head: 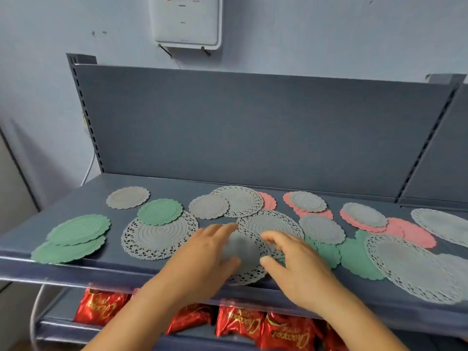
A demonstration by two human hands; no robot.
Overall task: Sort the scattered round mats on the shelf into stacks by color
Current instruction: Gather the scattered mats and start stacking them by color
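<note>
A grey shelf with a tall back panel is seen, and round mats in grey, green and pink are scattered across it. Far to the right of the grip, a large grey lace mat is laid over the front edge, partly covering a green mat. Just left of the grip, another large lace mat is lain flat, with a smaller green mat overlapping its far rim. Further left, two green mats are stacked loosely, slightly offset. Beyond the grip, a lace mat is overlapped by a small grey mat, and a lone grey mat is placed at the far left. To the right and beyond, pink mats are topped by small grey mats. At the centre, a blurred grey lace mat is held at the shelf's front edge between both hands: the left hand is laid on its left side with fingers nearly straight and thumb against it, while the right hand is curled at its right rim, thumb and fingers pinching the edge. Below the grip, red foil packets are stored on a lower shelf.
</note>
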